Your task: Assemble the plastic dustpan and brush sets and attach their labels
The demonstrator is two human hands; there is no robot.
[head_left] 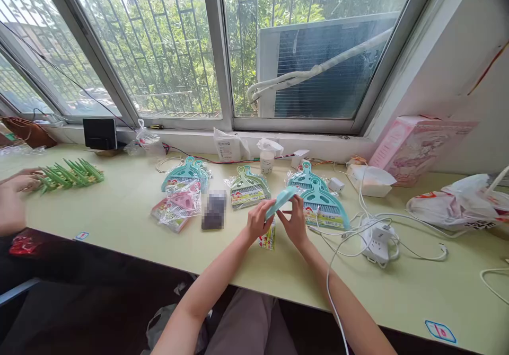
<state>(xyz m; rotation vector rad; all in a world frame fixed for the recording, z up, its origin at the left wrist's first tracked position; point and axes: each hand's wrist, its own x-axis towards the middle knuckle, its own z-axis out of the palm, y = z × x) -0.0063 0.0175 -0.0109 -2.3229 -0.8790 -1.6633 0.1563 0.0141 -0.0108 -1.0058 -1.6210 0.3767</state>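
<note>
Above the table's front part I hold a small teal dustpan (281, 201), tilted and seen nearly edge-on. My left hand (257, 220) grips its left end, and my right hand (295, 221) has thumb and fingers on its right end. Just below my left hand is a printed card (268, 238), partly covered by it; whether the hand touches the card I cannot tell. To the right lie teal dustpan and brush sets (323, 206) with printed cards. A green set (247, 188) in clear wrapping lies ahead of my left hand.
Pink wrapped sets (181, 204), more teal sets (186, 174) and a blurred dark rectangle (214, 210) lie to the left. White cables cross the right side around a power strip (377, 241). A co-worker's hand (22, 181) touches green stalk-like pieces (71, 175) at far left.
</note>
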